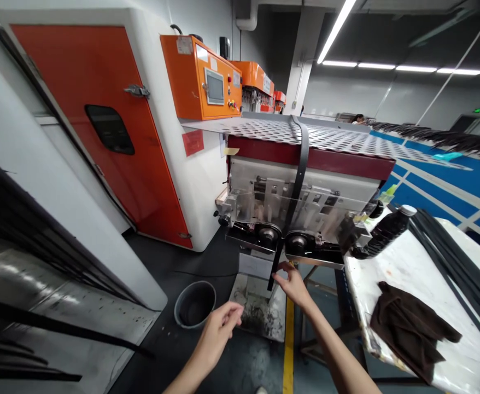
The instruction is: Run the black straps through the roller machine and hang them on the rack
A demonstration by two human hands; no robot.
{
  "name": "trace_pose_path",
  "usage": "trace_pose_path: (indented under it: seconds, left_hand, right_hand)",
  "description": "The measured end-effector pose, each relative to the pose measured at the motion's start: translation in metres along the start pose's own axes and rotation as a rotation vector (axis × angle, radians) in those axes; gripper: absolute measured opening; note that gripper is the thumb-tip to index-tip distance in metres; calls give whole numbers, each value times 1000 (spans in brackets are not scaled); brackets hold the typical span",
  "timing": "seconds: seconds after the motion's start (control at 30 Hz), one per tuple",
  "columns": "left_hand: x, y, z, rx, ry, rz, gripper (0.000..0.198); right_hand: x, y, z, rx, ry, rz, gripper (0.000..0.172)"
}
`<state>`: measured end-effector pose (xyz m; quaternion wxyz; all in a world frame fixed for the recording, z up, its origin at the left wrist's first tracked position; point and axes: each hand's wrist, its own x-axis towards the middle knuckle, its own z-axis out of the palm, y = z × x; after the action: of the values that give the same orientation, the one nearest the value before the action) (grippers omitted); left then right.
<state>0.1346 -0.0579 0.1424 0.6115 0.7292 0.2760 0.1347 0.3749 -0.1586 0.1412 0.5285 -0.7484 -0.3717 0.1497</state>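
A long black strap (302,158) lies over the perforated top of a machine and runs down its front, between two dark rollers (297,242). Its lower end comes out below them, where my right hand (292,285) pinches it between thumb and fingers. Lower and to the left, my left hand (220,327) hangs in the air, apart from the strap. Its fingers are curled together against the thumb, with nothing visible in them. The machine's front (326,191) carries a clear cover over metal guides.
A dark bucket (195,305) stands on the floor at left. On the right, a white-covered table (412,257) bears a brown cloth (412,323), a dark bottle (391,230) and black straps (461,262). More dark straps (59,323) hang at far left, near an orange-doored cabinet (141,148).
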Motion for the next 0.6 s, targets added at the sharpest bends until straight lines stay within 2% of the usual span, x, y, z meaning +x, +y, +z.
trace_pose_path:
  seconds: [0.17,0.27,0.43,0.6]
  left_hand:
    - [26,-12,23,-103,-98,-193,44]
    - [35,-10,40,-236,-154,-328,35]
    - [37,-10,61,-335,-126,-350,24]
    - [40,-24,71,-352,-103,-355,17]
  right_hand:
    - [-30,8,14,143,-156,161,13]
    - [-47,11,23,225,-195,266,16]
    - [-62,18,31,303,-186,371,17]
    - [-71,31,39,364,-184,460,15]
